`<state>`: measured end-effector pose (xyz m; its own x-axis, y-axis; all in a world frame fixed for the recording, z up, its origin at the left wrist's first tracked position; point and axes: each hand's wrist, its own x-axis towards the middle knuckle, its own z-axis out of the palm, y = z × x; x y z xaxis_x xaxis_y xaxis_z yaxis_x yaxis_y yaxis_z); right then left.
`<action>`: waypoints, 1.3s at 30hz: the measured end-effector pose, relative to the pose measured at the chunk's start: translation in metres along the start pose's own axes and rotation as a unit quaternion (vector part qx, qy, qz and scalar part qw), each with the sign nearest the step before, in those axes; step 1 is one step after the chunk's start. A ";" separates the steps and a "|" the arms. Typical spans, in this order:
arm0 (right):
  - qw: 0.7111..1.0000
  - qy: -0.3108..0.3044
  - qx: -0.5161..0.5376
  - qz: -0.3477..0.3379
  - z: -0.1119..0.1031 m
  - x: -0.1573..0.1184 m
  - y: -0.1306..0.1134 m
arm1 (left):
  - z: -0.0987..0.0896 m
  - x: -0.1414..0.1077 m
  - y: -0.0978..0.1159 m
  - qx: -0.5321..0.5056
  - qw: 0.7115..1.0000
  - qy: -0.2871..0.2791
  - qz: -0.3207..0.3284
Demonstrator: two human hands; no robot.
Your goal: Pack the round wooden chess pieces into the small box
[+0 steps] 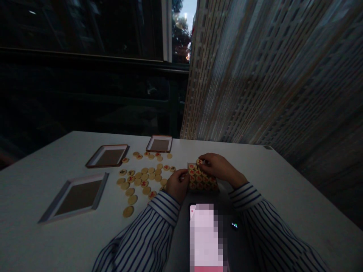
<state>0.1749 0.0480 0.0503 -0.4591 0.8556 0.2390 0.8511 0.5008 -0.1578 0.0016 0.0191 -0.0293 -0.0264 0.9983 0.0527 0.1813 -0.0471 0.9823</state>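
Room dim; curtain (pixel 241 75) hangs far right. White surface (pixel 286 196) carries the box (pixel 192 163), right of loose discs (pixel 145 176); squarish, sides running near to far. Left hand (pixel 178 185) touches its left side, finger closure cannot be told. Right hand (pixel 219 168): fingers clamped on a held disc (pixel 199 161) at the far edge, red-marked face turned near.

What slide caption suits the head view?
Right grip holds a round piece at packed rows of pieces; left grip alongside.

Left-of-centre discs (pixel 144 176) appear matt, smooth and wood-like; the table (pixel 283 196) is smooth with a low sheen, the near sleeves (pixel 266 223) woven cloth, the far-right curtain (pixel 241 75) coarse-textured fabric.
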 end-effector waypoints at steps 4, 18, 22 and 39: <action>1.000 -0.011 -0.020 0.004 0.004 0.000 0.002 | -0.001 0.000 0.002 0.010 1.000 0.000 0.002; 0.998 -0.048 -0.045 -0.002 0.009 0.001 0.005 | -0.001 -0.001 0.004 0.029 0.999 0.012 0.014; 0.997 -0.060 -0.045 -0.005 0.008 0.001 0.004 | -0.001 -0.001 0.004 0.025 1.000 0.008 0.008; 0.996 -0.074 -0.050 -0.023 0.009 0.001 0.007 | -0.002 -0.002 0.008 0.035 0.999 0.000 0.016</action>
<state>0.1786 0.0535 0.0407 -0.5246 0.8456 0.0992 0.8459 0.5308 -0.0517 0.0010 0.0169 -0.0211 -0.0196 0.9963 0.0832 0.2499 -0.0757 0.9653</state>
